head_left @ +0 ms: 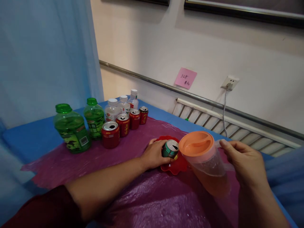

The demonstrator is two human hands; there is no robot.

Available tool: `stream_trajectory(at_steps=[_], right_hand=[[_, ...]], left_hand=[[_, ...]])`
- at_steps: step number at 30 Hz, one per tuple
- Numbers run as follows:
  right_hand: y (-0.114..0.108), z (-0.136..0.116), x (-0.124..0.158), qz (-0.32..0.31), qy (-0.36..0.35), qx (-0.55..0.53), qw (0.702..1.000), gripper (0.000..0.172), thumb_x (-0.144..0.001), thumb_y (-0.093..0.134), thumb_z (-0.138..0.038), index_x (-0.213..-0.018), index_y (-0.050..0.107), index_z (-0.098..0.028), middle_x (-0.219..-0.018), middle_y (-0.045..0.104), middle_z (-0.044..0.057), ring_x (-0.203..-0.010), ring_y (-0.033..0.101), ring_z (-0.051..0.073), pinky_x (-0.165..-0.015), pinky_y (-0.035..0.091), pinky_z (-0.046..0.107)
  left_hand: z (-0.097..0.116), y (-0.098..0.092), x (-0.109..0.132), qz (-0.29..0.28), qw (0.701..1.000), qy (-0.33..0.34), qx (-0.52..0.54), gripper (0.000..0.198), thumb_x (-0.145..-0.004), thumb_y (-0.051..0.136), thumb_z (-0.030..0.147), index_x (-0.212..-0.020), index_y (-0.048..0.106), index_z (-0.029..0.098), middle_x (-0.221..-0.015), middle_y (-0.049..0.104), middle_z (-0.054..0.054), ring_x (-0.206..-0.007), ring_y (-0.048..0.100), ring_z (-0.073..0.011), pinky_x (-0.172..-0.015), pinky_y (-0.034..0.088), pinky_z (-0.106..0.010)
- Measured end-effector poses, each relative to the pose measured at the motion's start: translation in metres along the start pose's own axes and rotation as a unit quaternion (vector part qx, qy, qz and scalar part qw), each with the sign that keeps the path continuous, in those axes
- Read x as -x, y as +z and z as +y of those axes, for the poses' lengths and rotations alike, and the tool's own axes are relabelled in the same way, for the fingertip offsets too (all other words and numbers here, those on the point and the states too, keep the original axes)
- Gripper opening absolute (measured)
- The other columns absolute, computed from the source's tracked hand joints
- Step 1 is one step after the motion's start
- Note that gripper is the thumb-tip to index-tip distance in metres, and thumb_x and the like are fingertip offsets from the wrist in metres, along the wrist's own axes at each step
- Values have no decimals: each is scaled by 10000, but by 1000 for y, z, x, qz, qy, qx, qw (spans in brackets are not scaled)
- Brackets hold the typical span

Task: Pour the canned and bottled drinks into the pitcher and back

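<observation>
My left hand (155, 154) is closed around a green drink can (169, 149), whose opened top tips toward the right. Beneath the can lies a red dish with a wavy rim (175, 170). My right hand (247, 161) grips the handle of a clear plastic pitcher (211, 174) with an orange lid (196, 144). The pitcher leans left, its lid edge close beside the can's top. Brownish liquid fills its lower part. Whether any liquid runs between pitcher and can, I cannot tell.
Several opened red cans (110, 134) stand in a row at the left, in front of white-capped bottles (112, 110). Two green bottles (72, 133) are farther left. Purple plastic sheeting (133, 196) covers the blue table (30, 129). A radiator (204, 114) and a plugged cord (224, 109) are behind.
</observation>
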State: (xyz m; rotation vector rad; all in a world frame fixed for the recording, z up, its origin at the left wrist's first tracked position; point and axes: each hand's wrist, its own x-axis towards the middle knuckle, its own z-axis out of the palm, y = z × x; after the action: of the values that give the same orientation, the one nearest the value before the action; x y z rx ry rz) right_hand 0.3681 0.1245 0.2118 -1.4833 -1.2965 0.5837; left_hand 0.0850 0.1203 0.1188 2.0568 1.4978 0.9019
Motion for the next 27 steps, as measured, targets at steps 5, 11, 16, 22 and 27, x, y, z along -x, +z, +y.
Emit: stream_trajectory(at_steps=[5,11,16,22,27], right_hand=[[0,3,-1,-5,-8,-10,1000,469,-613,823,-636,-684,721,-184,-582,553,-12,-551,434,124,-470,334,240],[-1,4,-2,-3,-16,0,1000,456,-631,819,-626,-683,719,-184,-571,547,-14,-540,431,122,-466,340,235],[-1,3,-2,-5,-12,-11,1000,458,-636,818,-624,-673,708,-181,-574,548,-11,-532,429,120,-452,333,235],[-1,3,-1,-7,-9,-10,1000,453,-630,821,-620,-677,715,-182,-573,549,-15,-550,446,120,-470,354,226],[0,2,-1,-5,3,-13,1000,458,-612,830,-618,-675,715,-179,-591,576,-5,-539,459,124,-455,354,231]], left_hand=[[0,0,0,0,1000,-2,2,695,-670,851,433,-1313,606,331,-1269,710,-22,-1206,612,-311,-1163,240,-513],[1,-2,1,-3,1000,-5,-3,690,-668,850,427,-1307,611,329,-1266,711,-28,-1210,613,-314,-1168,241,-515],[0,-1,1,0,1000,-2,1,700,-671,845,438,-1319,605,331,-1260,716,-28,-1187,624,-304,-1176,237,-512],[0,-1,0,0,1000,-4,2,685,-677,840,438,-1312,611,321,-1258,716,-33,-1178,625,-304,-1170,251,-513],[0,-1,0,0,1000,-7,-4,697,-666,847,451,-1309,612,321,-1260,715,-30,-1198,618,-315,-1171,248,-518]])
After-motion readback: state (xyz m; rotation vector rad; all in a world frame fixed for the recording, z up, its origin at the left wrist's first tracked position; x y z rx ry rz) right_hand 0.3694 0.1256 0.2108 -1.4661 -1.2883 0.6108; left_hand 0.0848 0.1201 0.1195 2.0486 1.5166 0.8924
